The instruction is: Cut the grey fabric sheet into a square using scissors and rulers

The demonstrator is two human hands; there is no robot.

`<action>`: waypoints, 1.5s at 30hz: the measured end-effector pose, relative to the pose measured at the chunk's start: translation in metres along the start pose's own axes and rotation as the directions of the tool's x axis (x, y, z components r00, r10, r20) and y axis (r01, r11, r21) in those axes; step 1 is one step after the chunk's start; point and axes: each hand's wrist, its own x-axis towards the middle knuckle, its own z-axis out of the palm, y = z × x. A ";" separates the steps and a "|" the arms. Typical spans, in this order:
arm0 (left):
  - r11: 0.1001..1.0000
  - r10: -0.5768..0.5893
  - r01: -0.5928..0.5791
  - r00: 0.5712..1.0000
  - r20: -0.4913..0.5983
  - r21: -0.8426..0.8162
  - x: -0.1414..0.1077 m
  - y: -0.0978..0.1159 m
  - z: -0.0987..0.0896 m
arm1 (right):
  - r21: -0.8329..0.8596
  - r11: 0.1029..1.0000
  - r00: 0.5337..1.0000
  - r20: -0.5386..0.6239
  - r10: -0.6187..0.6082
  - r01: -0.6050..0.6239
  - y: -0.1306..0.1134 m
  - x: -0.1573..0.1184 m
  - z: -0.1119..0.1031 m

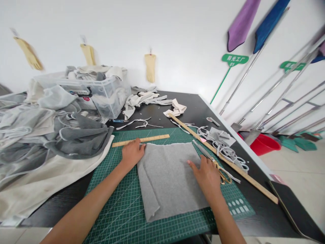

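Observation:
A grey piece of cloth (172,183) lies on the green cutting mat (119,210), its lower left edge curled over. At its top left corner my left hand (132,154) is closed, with thumb and fingers pinching the fabric. My right hand (208,174) rests at the cloth's right edge, thumb apart from the fingers and nothing gripped. Just beyond it lie scissors (222,173) with gold handles, partly behind the hand. A short wooden ruler (154,138) lies on the mat beyond the cloth, and a long wooden ruler (238,170) slants along the right.
Grey and cream fabric is heaped (78,137) at left, before a clear plastic box (109,96) filled with cloth. Cut strips (230,152) lie by the long ruler; more scraps (142,100) sit at the back. A dark flat object (294,206) is at the right edge.

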 end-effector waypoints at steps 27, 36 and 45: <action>0.976 0.010 -0.037 0.992 -0.126 -0.213 -0.013 -0.034 -0.017 | 0.199 0.980 0.999 -0.050 -0.008 0.018 0.006 -0.006 -0.007; 0.917 0.390 -0.367 0.907 0.160 -0.154 -0.030 -0.027 -0.025 | 0.341 0.916 0.953 0.140 -0.270 0.210 -0.014 -0.021 0.008; 0.978 0.206 -0.205 0.978 0.027 -0.036 -0.030 -0.036 -0.027 | 0.281 0.930 0.956 0.103 -0.275 0.237 -0.013 -0.020 0.002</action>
